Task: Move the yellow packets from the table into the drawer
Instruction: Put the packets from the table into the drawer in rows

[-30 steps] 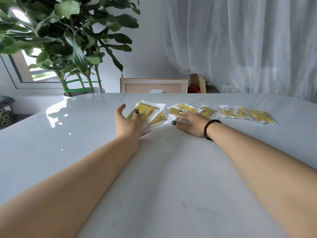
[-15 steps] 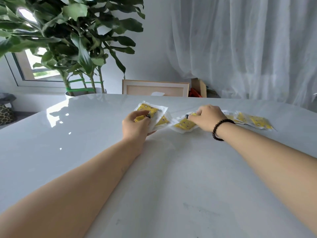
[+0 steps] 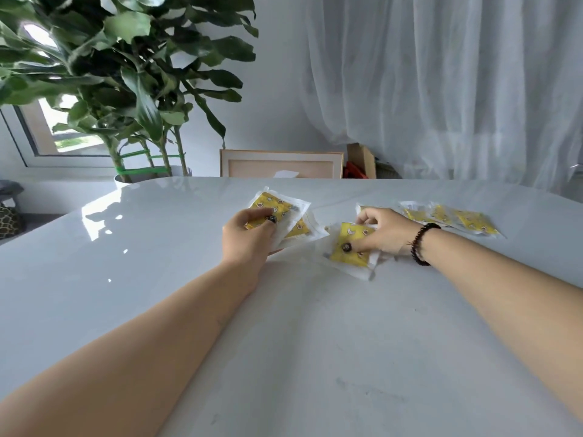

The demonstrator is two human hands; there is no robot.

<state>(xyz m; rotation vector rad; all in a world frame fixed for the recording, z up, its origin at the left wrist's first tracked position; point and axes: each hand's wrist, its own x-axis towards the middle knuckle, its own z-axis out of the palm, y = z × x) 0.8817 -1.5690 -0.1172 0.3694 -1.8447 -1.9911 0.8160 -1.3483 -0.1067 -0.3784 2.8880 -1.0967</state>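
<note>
Left hand (image 3: 249, 238) grip pinches yellow packet (image 3: 273, 205); right hand (image 3: 380, 230) grip pinches another packet (image 3: 351, 247).

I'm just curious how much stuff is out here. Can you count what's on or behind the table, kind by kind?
Yellow packets: at least 7, some overlapping. One under the left hand, one beside it, two at the right hand, three farther right.
Potted plants: 1
Picture frames: 1
Beaded bracelets: 1
Total: 10
</note>
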